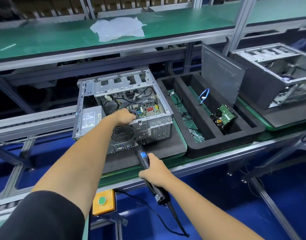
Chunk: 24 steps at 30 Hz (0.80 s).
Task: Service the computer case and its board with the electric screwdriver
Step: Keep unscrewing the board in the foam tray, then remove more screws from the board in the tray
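On the dark foam pad (159, 148) of the assembly line, an open computer case (124, 108) is worked with an electric screwdriver (145, 160).
Right hand (155, 172) wraps its fingers round the screwdriver's black body, tip set against the case's rear panel beside the fan grille (121, 134). Left hand (125, 116) curls over the rear top edge of the case, just before the board (145, 110) inside. To the right, a black foam tray (209, 144) holds a hard drive (224, 116) and a blue cable (203, 96).

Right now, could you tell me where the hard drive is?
The hard drive lies in the black foam tray, right of the open computer case, near the blue cable.
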Each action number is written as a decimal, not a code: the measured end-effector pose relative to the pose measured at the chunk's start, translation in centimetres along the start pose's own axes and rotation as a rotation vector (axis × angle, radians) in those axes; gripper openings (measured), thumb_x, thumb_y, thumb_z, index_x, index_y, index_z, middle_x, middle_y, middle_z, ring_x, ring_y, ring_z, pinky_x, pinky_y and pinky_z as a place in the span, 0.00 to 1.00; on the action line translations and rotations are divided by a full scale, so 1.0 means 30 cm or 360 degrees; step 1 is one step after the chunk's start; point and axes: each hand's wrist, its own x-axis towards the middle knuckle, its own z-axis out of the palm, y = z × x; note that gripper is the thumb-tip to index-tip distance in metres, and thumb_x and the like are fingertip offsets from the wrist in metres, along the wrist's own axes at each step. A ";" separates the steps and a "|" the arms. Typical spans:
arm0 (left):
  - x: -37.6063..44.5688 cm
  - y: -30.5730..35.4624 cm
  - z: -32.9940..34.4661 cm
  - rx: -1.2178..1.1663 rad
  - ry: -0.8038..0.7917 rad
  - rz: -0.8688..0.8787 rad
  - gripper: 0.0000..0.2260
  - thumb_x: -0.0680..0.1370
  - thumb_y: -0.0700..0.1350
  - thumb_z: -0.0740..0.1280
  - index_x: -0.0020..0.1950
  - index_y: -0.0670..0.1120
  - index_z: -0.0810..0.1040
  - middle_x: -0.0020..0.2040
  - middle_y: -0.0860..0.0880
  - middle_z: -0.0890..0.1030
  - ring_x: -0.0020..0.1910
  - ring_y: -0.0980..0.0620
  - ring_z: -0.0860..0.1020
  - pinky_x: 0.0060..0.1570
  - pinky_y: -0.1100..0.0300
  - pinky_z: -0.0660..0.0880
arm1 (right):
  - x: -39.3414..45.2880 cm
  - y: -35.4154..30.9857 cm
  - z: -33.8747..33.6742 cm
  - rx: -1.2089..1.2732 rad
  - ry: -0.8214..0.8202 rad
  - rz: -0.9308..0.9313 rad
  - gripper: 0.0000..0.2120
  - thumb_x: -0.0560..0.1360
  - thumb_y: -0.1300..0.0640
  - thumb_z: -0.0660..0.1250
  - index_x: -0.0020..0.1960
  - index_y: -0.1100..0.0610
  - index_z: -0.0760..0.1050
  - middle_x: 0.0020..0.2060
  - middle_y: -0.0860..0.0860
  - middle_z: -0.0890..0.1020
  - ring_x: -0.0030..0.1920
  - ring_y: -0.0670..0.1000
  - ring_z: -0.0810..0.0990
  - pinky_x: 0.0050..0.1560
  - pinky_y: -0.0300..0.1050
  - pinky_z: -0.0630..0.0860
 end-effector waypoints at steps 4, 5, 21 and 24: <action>-0.030 -0.004 -0.007 -0.0489 0.0403 0.0094 0.16 0.76 0.41 0.61 0.29 0.41 0.78 0.26 0.48 0.77 0.25 0.54 0.72 0.30 0.63 0.68 | -0.039 -0.032 -0.024 -0.0061 0.0022 -0.0151 0.17 0.70 0.58 0.71 0.55 0.54 0.68 0.40 0.50 0.74 0.33 0.49 0.72 0.31 0.39 0.69; -0.042 0.005 -0.016 -0.0634 0.0430 0.0117 0.15 0.76 0.41 0.61 0.31 0.40 0.80 0.27 0.48 0.80 0.26 0.54 0.74 0.31 0.63 0.70 | -0.047 -0.047 -0.033 -0.0035 0.0051 -0.0202 0.17 0.70 0.58 0.71 0.54 0.54 0.68 0.39 0.50 0.74 0.33 0.49 0.72 0.31 0.39 0.69; 0.023 0.523 -0.092 -0.1580 0.0412 0.0302 0.11 0.77 0.37 0.61 0.34 0.42 0.72 0.18 0.54 0.69 0.17 0.57 0.65 0.18 0.71 0.60 | -0.018 -0.181 -0.530 0.0354 0.0529 -0.0478 0.14 0.70 0.63 0.71 0.51 0.51 0.72 0.43 0.56 0.77 0.38 0.56 0.75 0.45 0.56 0.77; 0.154 0.655 -0.025 -0.1580 0.0474 0.0253 0.12 0.75 0.36 0.62 0.32 0.44 0.70 0.19 0.52 0.70 0.20 0.54 0.64 0.19 0.71 0.59 | 0.042 -0.103 -0.677 0.0405 0.0577 -0.0459 0.15 0.69 0.62 0.70 0.53 0.51 0.72 0.44 0.55 0.78 0.38 0.55 0.75 0.44 0.51 0.75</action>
